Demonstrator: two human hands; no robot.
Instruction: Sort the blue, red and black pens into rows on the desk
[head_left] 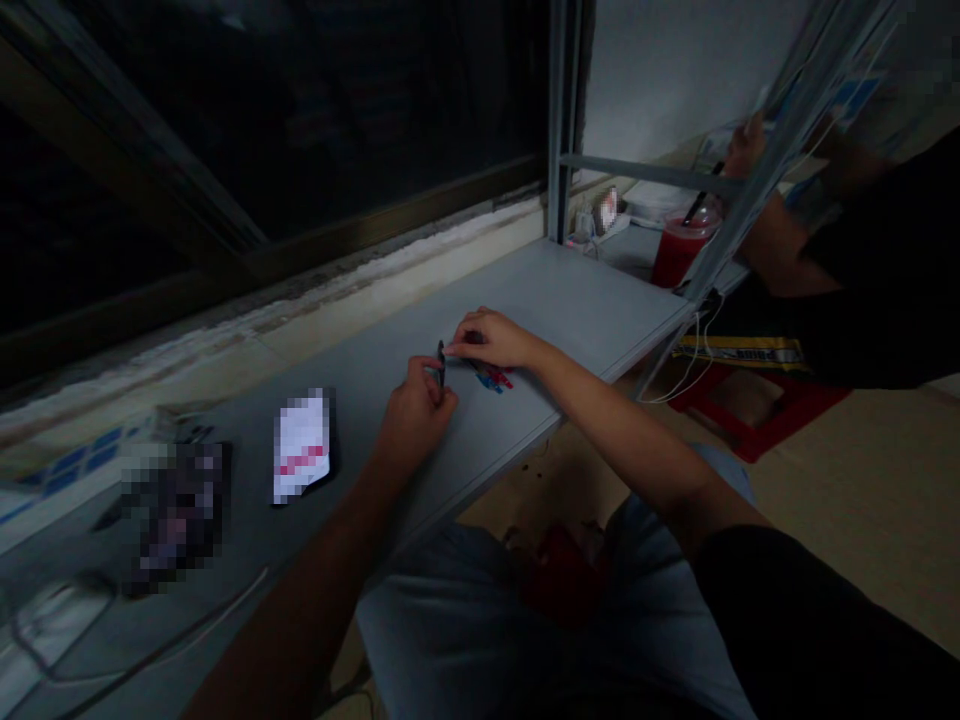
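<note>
Over the grey desk [517, 300], my left hand [416, 420] is closed around a thin dark stick-like piece [441, 365] held upright. Its exact kind is too dim to make out. My right hand [491, 338] is just to the right, with bent fingers pinched together and their tips at the upper part of that piece. Whatever else these fingers hold is hidden. Just below my right palm lie several small slender blue and red pieces [493, 378], partly covered by the hand.
A lit phone [302, 445] lies left of my hands, beside a dark blurred item [180, 515] and a white cable [172, 645]. Beyond a metal frame [555, 120] stands a red drink cup [679, 250]. A co-worker's arm [776, 240] is at right, above a red stool [750, 410].
</note>
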